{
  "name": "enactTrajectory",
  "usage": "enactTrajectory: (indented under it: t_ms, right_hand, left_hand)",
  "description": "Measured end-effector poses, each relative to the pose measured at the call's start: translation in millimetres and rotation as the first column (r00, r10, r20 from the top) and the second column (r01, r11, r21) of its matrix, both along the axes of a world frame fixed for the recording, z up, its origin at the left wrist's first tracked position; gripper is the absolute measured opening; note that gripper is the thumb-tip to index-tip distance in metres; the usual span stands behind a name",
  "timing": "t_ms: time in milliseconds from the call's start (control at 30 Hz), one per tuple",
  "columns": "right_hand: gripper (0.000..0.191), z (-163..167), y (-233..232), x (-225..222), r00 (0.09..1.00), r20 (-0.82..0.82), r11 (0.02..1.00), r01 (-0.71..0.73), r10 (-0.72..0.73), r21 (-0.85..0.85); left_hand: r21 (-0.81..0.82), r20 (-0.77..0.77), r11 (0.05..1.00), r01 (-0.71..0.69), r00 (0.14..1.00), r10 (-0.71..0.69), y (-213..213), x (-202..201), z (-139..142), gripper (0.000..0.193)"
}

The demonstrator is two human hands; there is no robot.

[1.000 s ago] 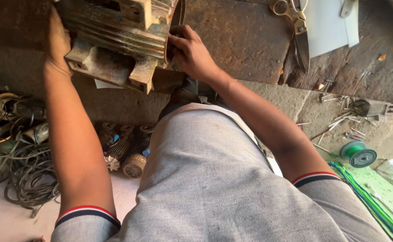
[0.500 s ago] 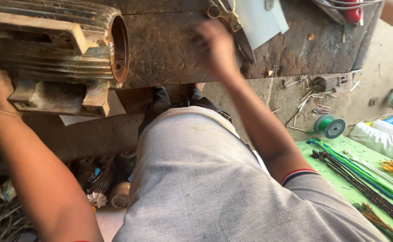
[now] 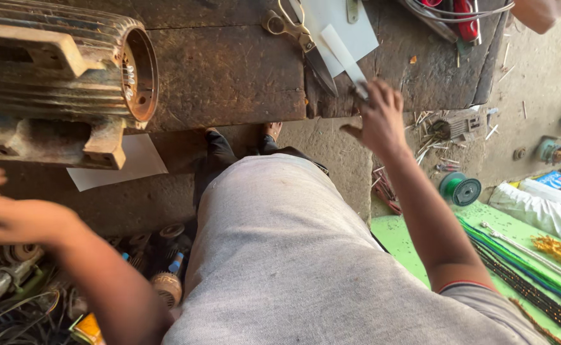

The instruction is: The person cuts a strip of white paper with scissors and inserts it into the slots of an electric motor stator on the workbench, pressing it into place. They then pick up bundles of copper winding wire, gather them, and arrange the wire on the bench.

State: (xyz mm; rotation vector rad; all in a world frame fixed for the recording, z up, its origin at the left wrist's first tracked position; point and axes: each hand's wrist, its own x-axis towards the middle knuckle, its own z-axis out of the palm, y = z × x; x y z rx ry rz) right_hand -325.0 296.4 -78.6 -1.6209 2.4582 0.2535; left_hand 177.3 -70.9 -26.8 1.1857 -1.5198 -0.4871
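Both hands have left the rusty ribbed motor housing [image 3: 63, 70]: the right hand [image 3: 377, 118] now pinches a white paper strip [image 3: 344, 54] on the dark desk [image 3: 229, 70], and the blurred left hand [image 3: 12, 214] hangs open, its grip empty.

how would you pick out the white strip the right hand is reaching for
Start at the dark wooden workbench and go to its right part, where a white sheet lies. The white strip slants off that sheet toward the right hand. Unlike the scissors beside it, it is flat, narrow and pale.

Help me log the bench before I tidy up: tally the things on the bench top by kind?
Motor housing, rusty and ribbed: 1
Scissors: 1
White sheets, plus one under the housing: 2
White strip, at the right hand: 1
Total: 5
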Motion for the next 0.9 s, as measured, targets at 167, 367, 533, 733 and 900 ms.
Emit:
enactTrajectory:
  t_ms: [167,367,533,733,900]
  right_hand:
    - [0.045,-15,14,12,0.996,0.084,0.969,0.023,-0.003,-0.247]
    - [0.077,-16,-3,2,0.993,0.117,0.953,0.022,0.014,-0.301]
    - [0.042,-23,-7,13,0.984,-0.083,0.917,-0.176,0.157,-0.358]
    - [0.034,6,1,23,0.976,0.128,0.814,-0.071,0.177,-0.577]
    - [0.021,62,-32,58,0.764,0.642,0.689,0.434,0.06,-0.581]
  left_hand:
    - [-0.186,0.232,0.876,0.446,0.886,-0.401,73,-115,48,0.023]
    - [0.121,0.185,0.651,0.749,0.628,-0.756,117,-199,70,0.011]
    - [0.107,0.238,0.547,0.831,0.513,-0.825,142,-229,63,0.014]
    - [0.197,0.195,0.517,0.833,0.484,-0.853,154,-235,64,0.013]
    - [0.158,0.236,0.515,0.842,0.474,-0.848,162,-246,59,0.021]
